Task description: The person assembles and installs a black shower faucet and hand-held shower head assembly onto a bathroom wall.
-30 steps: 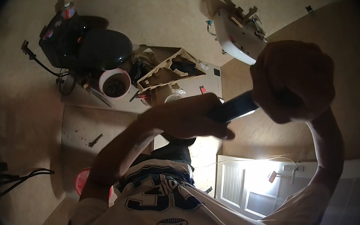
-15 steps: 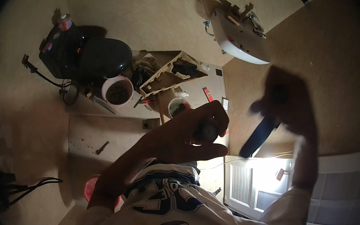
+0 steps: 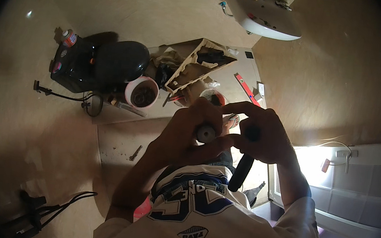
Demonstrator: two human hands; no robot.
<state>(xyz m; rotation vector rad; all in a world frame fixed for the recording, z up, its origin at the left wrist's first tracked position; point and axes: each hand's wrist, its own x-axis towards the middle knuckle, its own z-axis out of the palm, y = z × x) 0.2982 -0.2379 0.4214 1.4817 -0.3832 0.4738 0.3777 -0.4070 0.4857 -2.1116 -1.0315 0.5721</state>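
My left hand (image 3: pixel 177 134) is closed around a cylindrical object whose round grey end (image 3: pixel 206 134), with a small hole in its centre, faces up at me. Close beside it, my right hand (image 3: pixel 271 135) grips a tool with a dark bar-like handle (image 3: pixel 241 172) that slants down below the fist. A dark rounded part of that tool shows between the fingers; its exact kind is unclear. The right index finger and thumb reach across to the left hand, touching it or nearly so. Both hands are in front of my shirt (image 3: pixel 209 203).
Beyond my hands are a pail (image 3: pixel 213 96), a torn cardboard box (image 3: pixel 176 82) and a red spirit level (image 3: pixel 246 88). Left are a pink-rimmed bucket (image 3: pixel 127 94) and a black toilet (image 3: pixel 124 62). A white washbasin (image 3: pixel 267 26) hangs at the far wall. A door (image 3: pixel 357 185) stands right.
My right hand has come down and left with its tool, from apart to beside my left hand. The left hand has turned slightly, and the whole view has shifted.
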